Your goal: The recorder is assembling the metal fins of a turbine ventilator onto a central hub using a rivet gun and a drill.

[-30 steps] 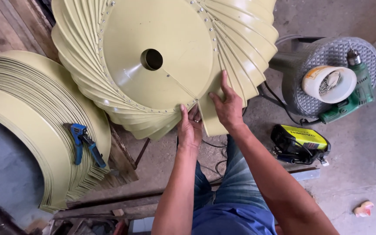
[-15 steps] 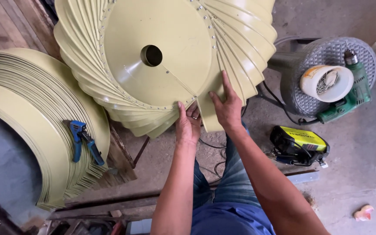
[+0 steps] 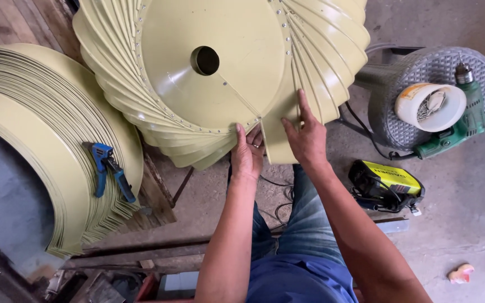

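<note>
Both hands, left hand (image 3: 248, 151) and right hand (image 3: 305, 137), stay pressed on the vane (image 3: 279, 143).

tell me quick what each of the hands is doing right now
Left hand: fingers curled on the cone's lower edge.
Right hand: open, flat on a curved blade.

Bare forearms, blue shirt, blue denim jeans; no gloves.

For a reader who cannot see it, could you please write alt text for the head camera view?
A person's left hand and right hand press a loose curved blade against the rim of a pale yellow-green finned ventilator dome. To the left, blue pliers lie on a stack of matching blades; to the right, a green drill rests on a grey stool.
</note>
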